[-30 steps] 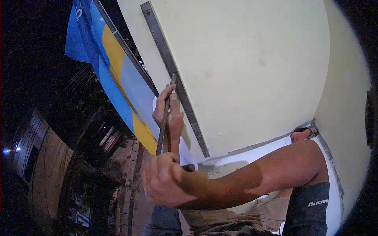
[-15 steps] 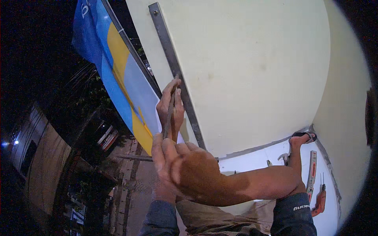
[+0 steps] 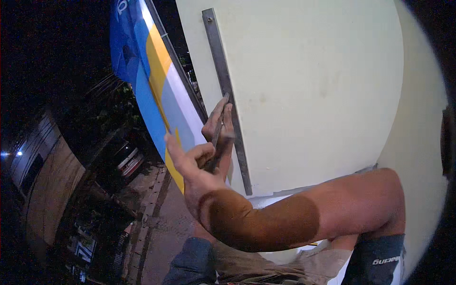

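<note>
A long dark metal rod [image 3: 217, 137] runs slantwise, its upper tip meeting a flat grey metal bar [image 3: 221, 57] that lies along the pale panel [image 3: 313, 71]. Near that tip my left hand [image 3: 222, 124] has its fingers closed around the rod, steadying it against the bar. My right hand [image 3: 192, 166] is at the rod's lower end, index finger stretched out and the other fingers curled at the rod. Its forearm crosses the lower middle and hides my left wrist. A screw head [image 3: 209, 19] shows at the bar's top end.
A blue, yellow and white banner [image 3: 156, 90] on a dark frame hangs just left of the panel's edge. Far below on the left lie a dark street [image 3: 164, 237] and a parked vehicle [image 3: 130, 161]. My raised right arm covers much of the white ledge.
My right index finger has lifted away and my right elbow has swung up and outward. A crosspiece that stuck out beside this hand no longer shows. The tools on the ledge are now hidden.
</note>
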Demonstrator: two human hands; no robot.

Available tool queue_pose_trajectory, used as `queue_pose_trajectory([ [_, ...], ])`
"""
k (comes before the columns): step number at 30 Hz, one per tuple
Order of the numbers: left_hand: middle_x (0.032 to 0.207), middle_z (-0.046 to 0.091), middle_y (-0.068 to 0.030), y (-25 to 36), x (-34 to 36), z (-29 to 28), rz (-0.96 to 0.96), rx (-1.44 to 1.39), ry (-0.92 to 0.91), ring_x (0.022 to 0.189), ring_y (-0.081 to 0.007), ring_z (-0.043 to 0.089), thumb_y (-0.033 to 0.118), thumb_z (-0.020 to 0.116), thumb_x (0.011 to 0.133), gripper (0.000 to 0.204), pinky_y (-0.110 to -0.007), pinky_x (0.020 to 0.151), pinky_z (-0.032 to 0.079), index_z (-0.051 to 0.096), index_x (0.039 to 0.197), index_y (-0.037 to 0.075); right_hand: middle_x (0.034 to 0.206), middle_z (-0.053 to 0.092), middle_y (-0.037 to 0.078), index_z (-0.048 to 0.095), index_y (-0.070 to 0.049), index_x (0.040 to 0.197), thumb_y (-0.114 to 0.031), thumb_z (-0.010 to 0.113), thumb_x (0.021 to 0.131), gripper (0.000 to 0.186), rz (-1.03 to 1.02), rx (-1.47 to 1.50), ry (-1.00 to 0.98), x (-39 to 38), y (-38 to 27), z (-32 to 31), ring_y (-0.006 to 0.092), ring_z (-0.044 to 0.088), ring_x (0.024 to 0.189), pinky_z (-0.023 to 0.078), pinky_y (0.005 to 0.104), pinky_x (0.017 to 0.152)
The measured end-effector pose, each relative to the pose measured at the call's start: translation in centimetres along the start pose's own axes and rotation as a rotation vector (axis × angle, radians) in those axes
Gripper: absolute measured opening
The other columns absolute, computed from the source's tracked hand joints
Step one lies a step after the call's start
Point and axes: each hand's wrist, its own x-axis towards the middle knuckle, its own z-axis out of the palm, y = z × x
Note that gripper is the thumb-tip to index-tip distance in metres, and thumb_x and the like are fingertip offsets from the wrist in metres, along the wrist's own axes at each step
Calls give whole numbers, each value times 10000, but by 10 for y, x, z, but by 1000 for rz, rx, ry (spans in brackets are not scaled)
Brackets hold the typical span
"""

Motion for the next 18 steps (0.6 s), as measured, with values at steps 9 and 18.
queue_pose_trajectory([
  [9,1147,682,-178,-144,155,104,776,-85,-226,1027,-219,663,240,728,915,449,-403,884,546,610,1252,-31,1371,529,130,521,-96,1349,-338,535,965,454,-177,-326,316,2,3,18,232,402,1385,96,568,1243],
  [18,1101,719,-155,-131,148,92,877,-35,-319,1004,-209,685,164,680,945,289,-344,915,534,670,1172,-14,1438,505,204,602,-148,1252,-375,638,919,404,74,542,756,7,-4,90,317,501,1340,399,534,1104],
])
